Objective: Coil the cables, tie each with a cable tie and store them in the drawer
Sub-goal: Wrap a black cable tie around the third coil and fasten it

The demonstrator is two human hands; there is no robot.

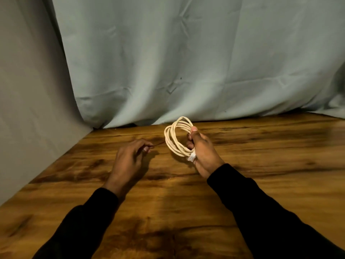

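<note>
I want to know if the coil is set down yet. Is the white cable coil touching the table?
Apart. The head view shows the white cable coil held upright in the right hand, with its shadow on the table below it.

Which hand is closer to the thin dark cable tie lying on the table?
Left. The left hand pinches one end of the cable tie at its fingertips. The right hand is off to the tie's right, gripping the coiled white cable above the table.

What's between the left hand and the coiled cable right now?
Head view: a thin dark strand, likely a cable tie, pinched by the left hand, reaches toward the coiled cable; otherwise bare table.
</note>
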